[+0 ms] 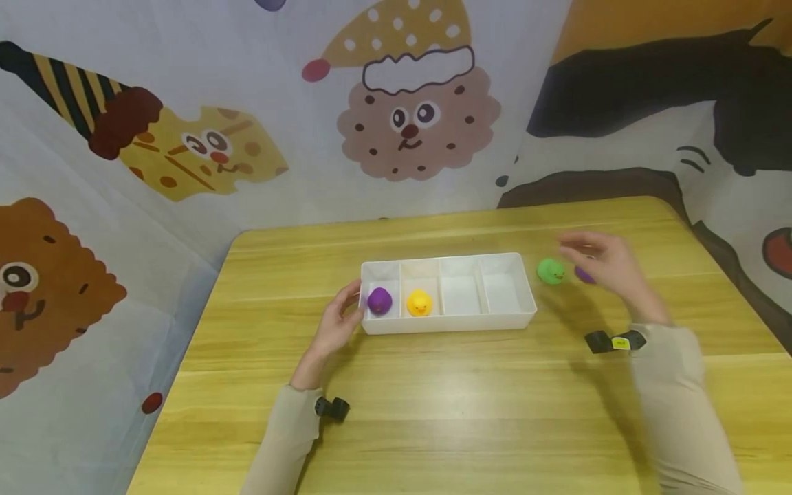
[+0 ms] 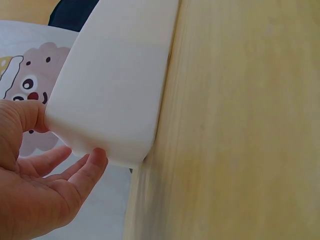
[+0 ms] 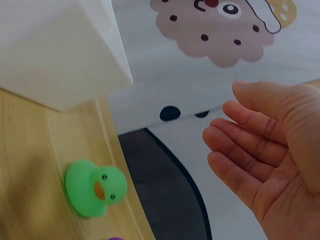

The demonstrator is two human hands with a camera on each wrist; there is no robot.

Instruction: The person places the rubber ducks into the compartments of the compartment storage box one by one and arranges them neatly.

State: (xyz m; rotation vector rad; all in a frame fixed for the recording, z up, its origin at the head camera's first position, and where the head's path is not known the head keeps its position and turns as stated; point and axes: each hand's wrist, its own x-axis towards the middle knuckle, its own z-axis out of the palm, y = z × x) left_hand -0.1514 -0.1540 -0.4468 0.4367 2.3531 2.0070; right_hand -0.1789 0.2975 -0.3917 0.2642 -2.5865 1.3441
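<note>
- Pale backdrop (image 1: pixel 526 41), cartoon snack prints, fills top and left of head view.
- Wood-grain table (image 1: pixel 433 385), mid-frame down to bottom edge.
- White tray (image 1: pixel 448 323), four compartments in a row, center of frame. Two at left hold one toy each, two at right have nothing in them. Judging by that, loading is about half done.
- Right hand (image 1: pixel 600 261), right of frame, raised over the loose toys. Blurry in head view; right wrist view shows fingers loosely bent, thumb apart, nothing held.
- Left hand (image 1: pixel 337 320), left of center, pinches the tray's left end, thumb at rim, fingertips on outer wall. Probably steadying it.
- Yellow duck (image 1: pixel 419 302), second compartment from left, done.
- Green duck (image 1: pixel 551 271), on table just right of tray, looks left to place.
- Purple toy (image 1: pixel 379 301), far-left compartment, done.
- Other purple piece (image 1: pixel 584 275), right of green duck, mostly hidden by hand; shape can't tell. Outside tray, so likely also left to do.
</note>
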